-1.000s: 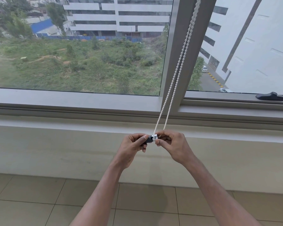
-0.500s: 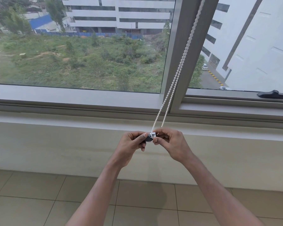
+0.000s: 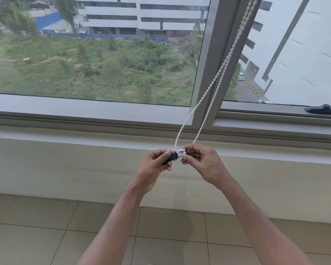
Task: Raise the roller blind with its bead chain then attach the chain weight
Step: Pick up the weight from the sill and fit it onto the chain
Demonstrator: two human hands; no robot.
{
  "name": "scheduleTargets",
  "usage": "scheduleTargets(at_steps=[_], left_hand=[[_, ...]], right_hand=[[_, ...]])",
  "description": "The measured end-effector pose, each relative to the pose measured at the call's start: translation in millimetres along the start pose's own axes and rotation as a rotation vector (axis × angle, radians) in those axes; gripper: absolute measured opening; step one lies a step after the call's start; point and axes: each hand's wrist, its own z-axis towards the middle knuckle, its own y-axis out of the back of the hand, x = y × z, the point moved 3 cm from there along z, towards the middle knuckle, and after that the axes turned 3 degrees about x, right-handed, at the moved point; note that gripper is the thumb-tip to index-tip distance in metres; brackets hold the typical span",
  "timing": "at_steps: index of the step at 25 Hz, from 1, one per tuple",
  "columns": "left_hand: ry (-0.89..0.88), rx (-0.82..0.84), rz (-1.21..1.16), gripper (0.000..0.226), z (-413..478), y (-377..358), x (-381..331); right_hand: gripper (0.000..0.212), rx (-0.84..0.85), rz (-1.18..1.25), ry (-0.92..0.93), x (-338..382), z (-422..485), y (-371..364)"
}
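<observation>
Below the grey window frame, our left hand grips the black-and-clear plastic chain weight and our right hand pinches the white bead chain. The blind seems raised; clipping remains.

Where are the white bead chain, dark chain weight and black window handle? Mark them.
white bead chain (image 3: 180, 131), head view, left strand.
dark chain weight (image 3: 173, 156), head view, body.
black window handle (image 3: 322, 109), head view, middle.

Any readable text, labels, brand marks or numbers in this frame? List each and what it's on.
None readable.
chain weight: no marking shows on its black or clear part.
window handle: plain black, no brand visible.
buildings and blue fence outside: any signage is too small and blurred to read.
</observation>
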Motion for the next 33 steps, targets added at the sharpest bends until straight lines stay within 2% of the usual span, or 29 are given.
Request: scheduleTargets(at_steps=[8,12,18,21,24,27,31,33], left_hand=[[-0.042,-0.003,0.087,0.018,-5.5,6.3,-2.1],[-0.029,-0.039,0.1,0.031,-10.4,10.0,0.7],[0.044,-0.098,0.086,0.027,-15.7,14.8,3.6],[0.062,-0.094,0.054,0.026,-17.2,16.9,2.6],[0.035,-0.088,0.037,0.027,-17.3,18.1,-0.2],[-0.002,-0.088,0.045,0.028,-18.2,17.2,-2.8],[-0.016,-0.073,0.006,0.022,-17.4,16.9,-6.1],[-0.023,-0.06,-0.073,0.03,-15.9,22.6,-7.5]], right_hand=[[0.019,0.031,-0.039,0.016,5.2,-3.4,-9.3],[0.02,0.014,-0.05,0.031,4.2,-5.1,-20.3],[0.016,0.039,-0.092,0.066,5.5,-3.5,-34.6],[0.022,0.058,-0.091,0.071,7.3,-2.5,-39.0],[0.037,0.075,-0.049,0.065,8.6,-3.1,-43.0],[0.019,0.045,0.063,-0.011,4.9,-1.6,-45.7],[0.016,-0.038,0.206,-0.093,2.4,-0.7,-47.0],[0.018,-0.06,0.261,-0.121,0.9,0.7,-46.7]])
